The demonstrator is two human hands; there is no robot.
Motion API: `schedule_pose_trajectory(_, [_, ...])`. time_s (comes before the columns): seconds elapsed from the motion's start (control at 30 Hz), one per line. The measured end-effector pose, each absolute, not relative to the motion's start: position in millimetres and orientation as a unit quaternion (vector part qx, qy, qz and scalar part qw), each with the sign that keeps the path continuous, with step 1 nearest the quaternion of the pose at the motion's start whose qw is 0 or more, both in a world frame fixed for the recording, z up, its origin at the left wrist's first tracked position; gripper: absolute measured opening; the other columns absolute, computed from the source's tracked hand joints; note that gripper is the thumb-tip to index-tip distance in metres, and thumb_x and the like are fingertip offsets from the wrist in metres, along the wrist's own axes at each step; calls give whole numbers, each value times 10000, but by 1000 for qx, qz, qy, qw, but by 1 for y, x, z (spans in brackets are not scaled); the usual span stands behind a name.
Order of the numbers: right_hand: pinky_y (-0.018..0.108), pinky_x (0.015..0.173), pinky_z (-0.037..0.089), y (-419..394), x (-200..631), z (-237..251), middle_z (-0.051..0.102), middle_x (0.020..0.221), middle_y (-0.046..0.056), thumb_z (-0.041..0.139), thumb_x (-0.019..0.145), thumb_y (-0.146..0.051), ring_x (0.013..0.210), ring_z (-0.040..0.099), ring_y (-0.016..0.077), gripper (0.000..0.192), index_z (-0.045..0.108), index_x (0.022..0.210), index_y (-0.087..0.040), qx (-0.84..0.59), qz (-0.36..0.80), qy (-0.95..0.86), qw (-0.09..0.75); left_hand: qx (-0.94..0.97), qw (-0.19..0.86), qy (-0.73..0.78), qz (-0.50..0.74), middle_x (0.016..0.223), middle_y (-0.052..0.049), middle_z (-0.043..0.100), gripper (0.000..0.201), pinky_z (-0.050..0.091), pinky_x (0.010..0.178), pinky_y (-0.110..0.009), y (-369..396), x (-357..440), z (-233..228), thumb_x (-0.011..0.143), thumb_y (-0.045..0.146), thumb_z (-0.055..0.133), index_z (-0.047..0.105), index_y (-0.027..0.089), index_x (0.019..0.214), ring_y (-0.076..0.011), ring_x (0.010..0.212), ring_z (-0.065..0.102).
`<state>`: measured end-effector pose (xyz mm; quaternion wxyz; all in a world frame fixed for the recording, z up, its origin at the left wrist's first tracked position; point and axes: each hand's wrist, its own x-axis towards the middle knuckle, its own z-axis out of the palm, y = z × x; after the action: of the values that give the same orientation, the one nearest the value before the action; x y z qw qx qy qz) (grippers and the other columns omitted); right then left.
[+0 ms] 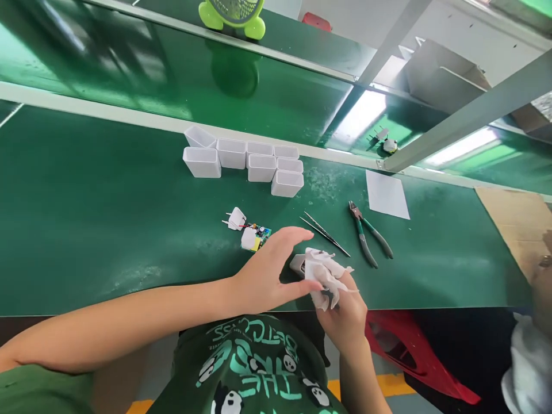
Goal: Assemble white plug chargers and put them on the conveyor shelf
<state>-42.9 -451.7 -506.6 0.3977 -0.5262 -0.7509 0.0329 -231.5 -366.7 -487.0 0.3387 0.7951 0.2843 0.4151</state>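
My right hand [345,313] is closed around a crumpled white tissue [323,273] near the front of the table. A small light-grey plastic casing [297,263] shows beside the tissue, partly covered; whether my fingers also grip it is hidden. My left hand [271,270] reaches in from the left, thumb and fingers spread apart on either side of the casing, holding nothing. Just beyond it lies a circuit board [261,233] with a yellow and a white part, wired to a white two-pin plug [236,218]. Tweezers [325,233] rest beyond the tissue.
Several white open plastic boxes [261,168] stand in rows at the back. Green-handled cutting pliers [368,233] and a white paper sheet [388,194] lie to the right, with cardboard [513,224] farther over. A slanting metal post [466,112] rises behind.
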Motion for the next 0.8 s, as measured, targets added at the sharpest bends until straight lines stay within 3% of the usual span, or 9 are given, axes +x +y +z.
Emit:
schedule_pose_trajectory(0.13, [416,854,616,-456,-37,-511,667,1203,157,631,875,-121,1091,694,293,442,582,1299,-236,-540,28,-750,380,770,472,237,358,1202,-107,692,478,569,957,-379,-360,-229,-490,893,413,696,555,202,1298,-228,1122,663])
schedule_pose_trajectory(0.27, [410,818,630,-459,-32,-519,673,1182,128,644,868,-160,1087,693,296,543,526,1385,-276,-541,30,-751,377,763,467,210,394,1191,-104,706,628,553,999,-381,-358,-228,-496,780,441,805,570,195,1308,-241,1156,654])
schedule_pose_trajectory(0.37, [410,799,634,-460,-32,-523,663,1197,122,665,858,-183,1050,702,292,590,496,1413,-293,-553,20,-741,381,761,460,211,406,1194,-92,717,618,555,1000,-360,-359,-228,-497,774,428,811,586,192,1299,-228,1150,663])
schedule_pose_trajectory(0.67, [410,836,621,-451,-29,-513,633,1217,126,638,857,-114,1099,676,286,499,569,1316,-296,-523,32,-778,346,761,463,225,395,1157,-96,731,615,565,994,-364,-357,-228,-500,749,399,840,606,167,1268,-230,1120,679])
schedule_pose_trajectory(0.8, [404,760,617,-450,-27,-507,653,1141,104,639,856,-143,1028,692,286,359,621,1183,-290,-519,31,-784,339,755,447,205,434,1286,-147,663,681,550,1032,-384,-360,-229,-500,810,476,766,537,172,1374,-250,1207,635])
